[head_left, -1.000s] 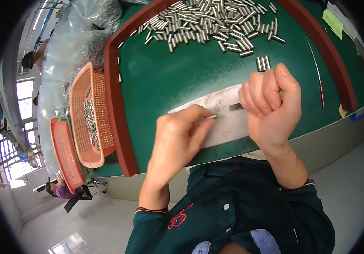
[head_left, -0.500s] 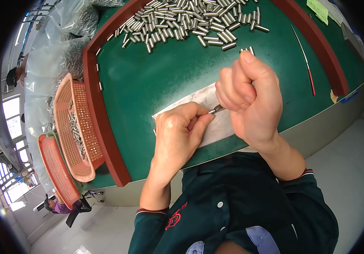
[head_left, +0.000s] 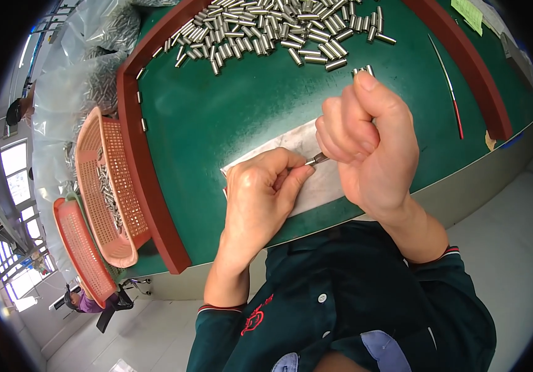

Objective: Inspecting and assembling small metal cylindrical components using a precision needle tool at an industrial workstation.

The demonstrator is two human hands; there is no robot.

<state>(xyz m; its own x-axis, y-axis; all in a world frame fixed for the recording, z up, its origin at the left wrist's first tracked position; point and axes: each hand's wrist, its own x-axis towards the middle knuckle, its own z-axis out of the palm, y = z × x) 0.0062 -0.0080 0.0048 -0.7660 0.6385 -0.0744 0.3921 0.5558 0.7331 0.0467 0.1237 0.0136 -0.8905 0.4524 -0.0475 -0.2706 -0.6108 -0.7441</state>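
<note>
My left hand [head_left: 257, 189] rests over a white cloth [head_left: 316, 195] near the table's front edge. Its thumb and forefinger pinch a small shiny metal cylinder [head_left: 310, 162], mostly hidden by the fingers. To the right, my right hand [head_left: 375, 146] is curled into a fist, thumb uppermost, round a slim tool. Only the dark shank [head_left: 320, 157] of that tool shows, meeting the cylinder's end; whether it enters the cylinder I cannot tell. Just beyond my right thumb are a few short metal cylinders [head_left: 369, 69], partly hidden by the hand.
A heap of metal cylinders [head_left: 279, 31] covers the far part of the green table [head_left: 217, 118]. Dark red rails [head_left: 145, 186] border it. A thin red-handled tool [head_left: 456, 105] lies at right. Plastic baskets [head_left: 131, 186] and bags of metal parts [head_left: 102, 80] stand left. People are in the background.
Both hands keep nearly the same pose and grip. The right fist has shifted very slightly, and the whole view has moved a little.
</note>
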